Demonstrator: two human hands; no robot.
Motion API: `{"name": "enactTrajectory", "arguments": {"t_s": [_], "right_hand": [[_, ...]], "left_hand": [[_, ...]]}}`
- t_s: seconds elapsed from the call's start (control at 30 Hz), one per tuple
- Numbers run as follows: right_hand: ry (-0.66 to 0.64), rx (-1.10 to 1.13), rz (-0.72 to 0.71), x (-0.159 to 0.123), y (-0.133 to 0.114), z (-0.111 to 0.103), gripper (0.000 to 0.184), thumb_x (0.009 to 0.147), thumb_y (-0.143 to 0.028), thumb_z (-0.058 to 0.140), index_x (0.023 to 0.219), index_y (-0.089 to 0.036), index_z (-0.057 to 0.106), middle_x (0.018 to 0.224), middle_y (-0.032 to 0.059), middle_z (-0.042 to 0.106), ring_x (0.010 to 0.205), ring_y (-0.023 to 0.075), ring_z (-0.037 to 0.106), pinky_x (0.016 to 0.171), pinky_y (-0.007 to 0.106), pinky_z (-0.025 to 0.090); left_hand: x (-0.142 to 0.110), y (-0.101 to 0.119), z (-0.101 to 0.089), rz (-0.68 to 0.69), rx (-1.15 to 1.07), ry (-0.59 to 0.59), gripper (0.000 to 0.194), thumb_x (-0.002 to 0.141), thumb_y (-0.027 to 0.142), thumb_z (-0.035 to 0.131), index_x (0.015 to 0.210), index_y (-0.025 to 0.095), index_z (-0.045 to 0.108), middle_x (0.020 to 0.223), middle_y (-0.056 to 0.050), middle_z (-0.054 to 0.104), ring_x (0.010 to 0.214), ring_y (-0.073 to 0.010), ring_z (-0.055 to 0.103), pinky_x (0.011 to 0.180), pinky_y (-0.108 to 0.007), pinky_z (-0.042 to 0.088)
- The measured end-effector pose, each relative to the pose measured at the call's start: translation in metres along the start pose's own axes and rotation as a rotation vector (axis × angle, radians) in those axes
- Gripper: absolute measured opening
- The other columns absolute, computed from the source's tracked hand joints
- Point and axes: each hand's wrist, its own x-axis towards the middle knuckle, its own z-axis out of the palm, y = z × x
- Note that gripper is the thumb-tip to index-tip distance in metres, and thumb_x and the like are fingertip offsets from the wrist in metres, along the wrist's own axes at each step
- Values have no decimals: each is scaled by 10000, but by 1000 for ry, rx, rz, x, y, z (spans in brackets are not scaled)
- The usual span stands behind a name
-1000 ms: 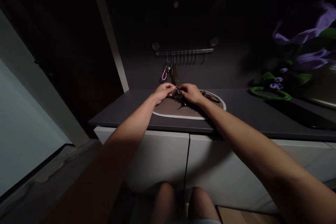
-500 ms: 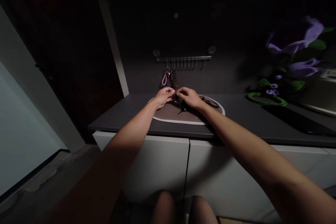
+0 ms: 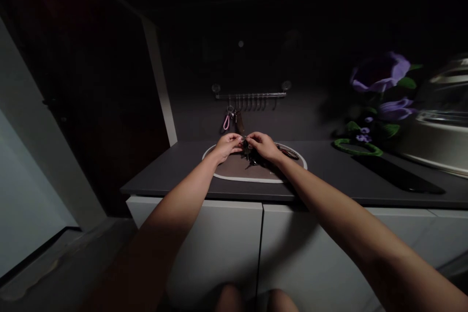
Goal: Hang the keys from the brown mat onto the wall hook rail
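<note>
Over an oval brown mat with a white rim, both my hands meet around a bunch of keys. My left hand pinches at the bunch from the left, thumb and fingertips together. From the right, my right hand grips it with thumb and forefinger. Several keys dangle below the fingertips; the ring itself is too dark and small to make out. Behind my right hand, a dark coiled strap or cord lies on the mat.
A clear hook rail on the dark wall carries a pink loop and a brown key case. To the right stand purple flowers, a green ring, a black flat slab and a pale domed appliance.
The view has tilted up and turned slightly right, so the scene sits lower in the picture. Both hands keep their pinch on the keys, with hardly any other movement.
</note>
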Motion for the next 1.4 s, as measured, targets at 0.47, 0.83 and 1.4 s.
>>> {"name": "enactTrajectory", "arguments": {"t_s": [0.47,0.83,1.4], "right_hand": [[171,237,82,19,-5,-4,221,692,-369,572,744,-156,550,679,-12,542,618,90,511,614,232,471],[307,271,198,92,-25,-13,87,745,-220,526,725,-139,549,642,0,562,573,79,515,540,198,436],[496,62,292,155,1,6,160,716,-232,576,740,-94,653,658,55,642,659,129,612,658,226,475]], "left_hand": [[5,-3,-3,10,168,320,125,801,197,495,707,120,522,541,29,519,437,-39,468,434,-162,328],[9,-8,-2,61,219,360,159,779,144,494,621,127,498,474,41,496,405,-46,445,467,-178,343],[19,-15,-13,114,274,493,156,772,178,476,621,144,491,486,41,488,405,-63,431,450,-188,318]]}}
